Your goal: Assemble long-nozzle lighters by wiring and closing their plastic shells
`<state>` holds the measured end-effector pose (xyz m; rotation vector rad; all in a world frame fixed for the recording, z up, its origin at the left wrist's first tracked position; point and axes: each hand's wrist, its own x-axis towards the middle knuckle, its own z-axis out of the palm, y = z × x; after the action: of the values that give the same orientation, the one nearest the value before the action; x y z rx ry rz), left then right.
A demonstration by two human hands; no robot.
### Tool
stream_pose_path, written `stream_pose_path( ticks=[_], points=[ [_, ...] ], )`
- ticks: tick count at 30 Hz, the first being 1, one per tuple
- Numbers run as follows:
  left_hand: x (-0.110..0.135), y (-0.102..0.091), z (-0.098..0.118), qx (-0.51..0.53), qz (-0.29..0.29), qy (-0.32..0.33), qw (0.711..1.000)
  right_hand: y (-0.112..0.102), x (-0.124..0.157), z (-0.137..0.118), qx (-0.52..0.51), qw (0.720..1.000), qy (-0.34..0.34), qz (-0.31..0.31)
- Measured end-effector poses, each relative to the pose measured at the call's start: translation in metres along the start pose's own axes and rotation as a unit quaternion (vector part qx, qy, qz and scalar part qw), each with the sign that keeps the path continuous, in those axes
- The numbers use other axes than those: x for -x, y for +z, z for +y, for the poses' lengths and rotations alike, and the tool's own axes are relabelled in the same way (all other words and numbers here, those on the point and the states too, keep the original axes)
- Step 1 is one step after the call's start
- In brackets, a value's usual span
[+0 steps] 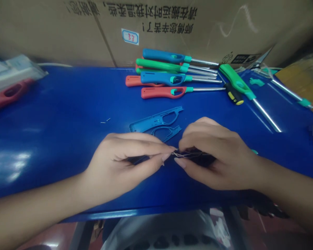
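Observation:
My left hand [125, 159] and my right hand [214, 156] meet over the near part of the blue table [67, 114]. Both are closed in a pinch on a thin bent metal wire [181, 153] between the fingertips. Under my right fingers lies a dark small part [200, 158], mostly hidden. Just beyond the hands, two blue plastic lighter-handle shell halves [158, 123] lie flat on the table.
Several long-nosed lighters [172, 74] in blue, green and red lie at the back. A green lighter [240, 85] and a yellow-black screwdriver [233, 95] lie to the right. Cardboard boxes [156, 24] stand behind. A packaged red lighter [7, 90] sits far left. Tiny pins [105, 121] lie loose.

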<state>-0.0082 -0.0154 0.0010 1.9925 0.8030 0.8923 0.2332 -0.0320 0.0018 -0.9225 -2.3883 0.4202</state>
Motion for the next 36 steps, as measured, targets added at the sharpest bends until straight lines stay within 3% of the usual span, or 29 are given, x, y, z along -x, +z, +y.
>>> stream_pose_path(
  ticks=[16,21,36],
  points=[
    [0.006,0.005,-0.006,-0.105,0.047,0.109,0.987,0.011,0.001,-0.006,-0.025,0.999,0.021,0.039],
    [0.008,0.006,-0.005,-0.100,0.065,0.053,0.991,0.008,0.002,-0.008,-0.042,0.997,0.033,0.053],
    [0.010,0.011,-0.005,0.044,0.052,-0.053,0.996,0.006,0.003,-0.011,0.159,0.985,-0.039,0.060]
  ],
)
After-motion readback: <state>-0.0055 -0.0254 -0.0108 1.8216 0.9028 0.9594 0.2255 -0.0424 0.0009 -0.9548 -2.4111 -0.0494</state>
